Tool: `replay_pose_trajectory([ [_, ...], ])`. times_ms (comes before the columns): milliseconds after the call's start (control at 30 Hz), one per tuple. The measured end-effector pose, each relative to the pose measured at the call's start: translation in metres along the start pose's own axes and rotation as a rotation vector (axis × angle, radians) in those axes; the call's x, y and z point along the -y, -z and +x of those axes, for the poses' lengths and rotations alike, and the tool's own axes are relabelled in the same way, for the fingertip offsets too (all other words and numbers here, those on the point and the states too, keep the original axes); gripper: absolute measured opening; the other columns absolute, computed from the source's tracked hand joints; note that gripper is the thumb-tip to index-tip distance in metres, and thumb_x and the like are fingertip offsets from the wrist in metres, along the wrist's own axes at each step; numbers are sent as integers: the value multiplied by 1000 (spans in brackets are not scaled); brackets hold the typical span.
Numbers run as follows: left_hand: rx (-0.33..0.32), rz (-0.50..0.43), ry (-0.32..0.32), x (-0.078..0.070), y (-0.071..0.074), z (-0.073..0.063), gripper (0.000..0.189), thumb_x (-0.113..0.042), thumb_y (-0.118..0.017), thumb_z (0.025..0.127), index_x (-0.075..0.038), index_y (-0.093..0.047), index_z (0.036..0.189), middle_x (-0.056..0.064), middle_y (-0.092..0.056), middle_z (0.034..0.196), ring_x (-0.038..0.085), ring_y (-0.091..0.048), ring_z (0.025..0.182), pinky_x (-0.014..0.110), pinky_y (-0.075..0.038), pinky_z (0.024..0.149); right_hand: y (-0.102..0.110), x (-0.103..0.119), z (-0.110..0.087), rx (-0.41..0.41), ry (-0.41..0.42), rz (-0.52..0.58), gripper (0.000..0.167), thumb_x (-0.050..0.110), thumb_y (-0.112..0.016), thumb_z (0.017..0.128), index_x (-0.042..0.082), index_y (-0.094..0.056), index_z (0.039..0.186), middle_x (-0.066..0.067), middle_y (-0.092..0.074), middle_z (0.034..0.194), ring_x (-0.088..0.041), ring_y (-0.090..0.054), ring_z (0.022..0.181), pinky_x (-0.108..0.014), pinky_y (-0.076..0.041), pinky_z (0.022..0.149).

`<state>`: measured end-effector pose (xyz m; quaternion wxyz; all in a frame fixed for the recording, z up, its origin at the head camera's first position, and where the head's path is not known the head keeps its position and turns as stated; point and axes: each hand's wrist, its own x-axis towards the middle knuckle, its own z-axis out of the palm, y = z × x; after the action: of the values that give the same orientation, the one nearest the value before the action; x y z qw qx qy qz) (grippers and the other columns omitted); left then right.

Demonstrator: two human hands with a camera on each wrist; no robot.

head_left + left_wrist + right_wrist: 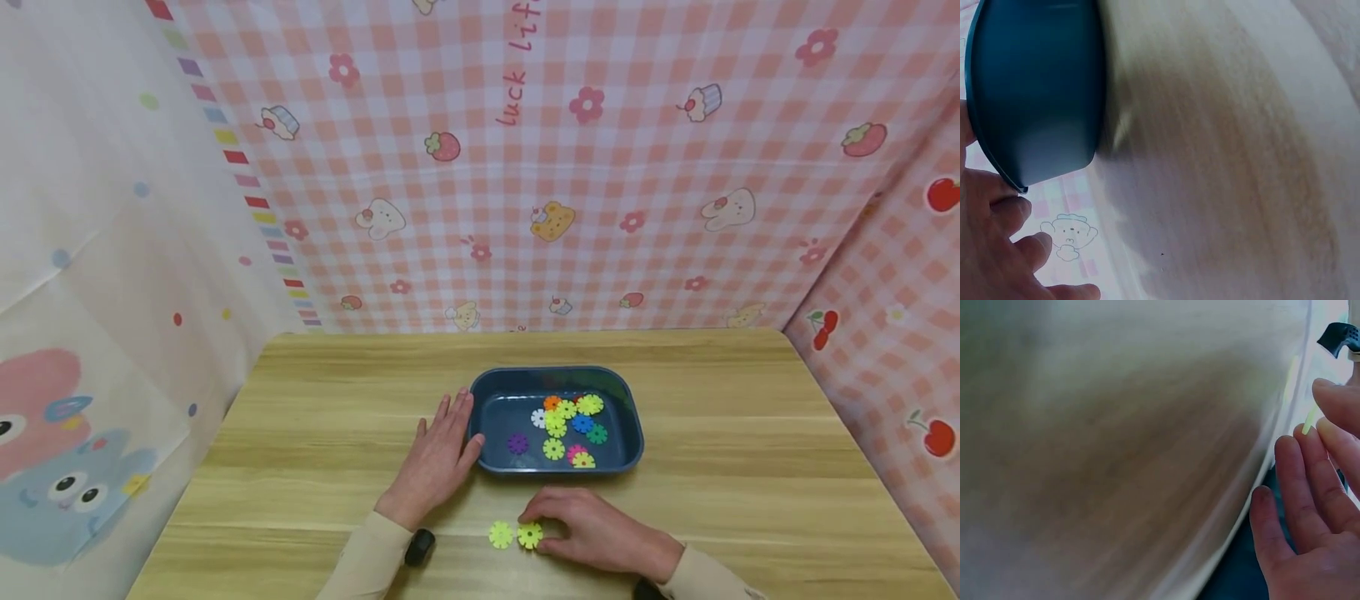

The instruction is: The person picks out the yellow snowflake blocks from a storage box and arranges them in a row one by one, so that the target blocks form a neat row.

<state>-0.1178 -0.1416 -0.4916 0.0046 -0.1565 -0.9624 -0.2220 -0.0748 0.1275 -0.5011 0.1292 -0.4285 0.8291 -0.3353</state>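
Note:
My left hand (435,454) lies against the left end of a dark blue tray (486,458), fingers extended along its rim. In the left wrist view the fingers (1007,215) show at the rim, with the tray's (1035,94) outer wall beside them. My right hand (588,529) pinches a yellow-green snowflake disc (529,535) between thumb and fingers, close over the table in front of the tray. Its thin edge shows between the fingertips in the right wrist view. Just left of it a second yellow-green snowflake disc (500,534) lies flat on the table.
Several loose snowflake discs lie in the tray, among them a purple disc (517,443), a white disc (538,418), a blue disc (582,423) and a green disc (597,433). The wood-grain table (337,400) meets a checked cloth (480,250) at the back.

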Motion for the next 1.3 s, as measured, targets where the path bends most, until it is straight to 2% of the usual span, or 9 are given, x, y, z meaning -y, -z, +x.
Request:
replay_pose_trajectory([
  [333, 8, 2, 5, -1, 0, 2, 66, -39, -45, 110, -5, -28, 164, 10, -25, 170, 35, -20, 157, 70, -24, 117, 1, -3, 3, 53, -66, 8, 28, 23, -77, 96, 22, -72, 123, 15, -67, 121, -1, -62, 112, -29, -53, 100],
  [800, 1, -7, 9, -1, -2, 1, 66, -38, -47, 110, -5, -28, 164, 10, -24, 171, 35, -19, 157, 70, -24, 117, 2, -2, 4, 78, -44, -54, 32, 23, -78, 94, 20, -72, 126, 13, -68, 124, -3, -62, 115, -32, -53, 101],
  [933, 3, -9, 14, 0, -2, -1, 66, -38, -47, 110, -5, -27, 164, 9, -23, 171, 35, -19, 157, 70, -24, 117, 9, 5, 1, 79, -43, -28, 33, 24, -77, 95, 18, -72, 127, 12, -69, 125, -3, -62, 115, -31, -53, 100],
  [1133, 8, -3, 20, 0, -1, -2, 67, -39, -48, 109, -6, -27, 164, 9, -23, 171, 35, -19, 157, 70, -24, 117, 25, 18, -7, -4, -7, 39, 25, 22, -71, 100, 16, -74, 123, 10, -72, 119, -7, -67, 108, -29, -56, 94],
  [1300, 1, -1, 9, 0, -2, -1, 67, -39, -47, 109, -5, -28, 164, 10, -24, 171, 36, -20, 157, 71, -25, 116, 41, 21, -9, -153, 23, 47, 19, 22, -71, 100, 20, -76, 118, 9, -74, 114, -9, -69, 104, -31, -58, 93],
])
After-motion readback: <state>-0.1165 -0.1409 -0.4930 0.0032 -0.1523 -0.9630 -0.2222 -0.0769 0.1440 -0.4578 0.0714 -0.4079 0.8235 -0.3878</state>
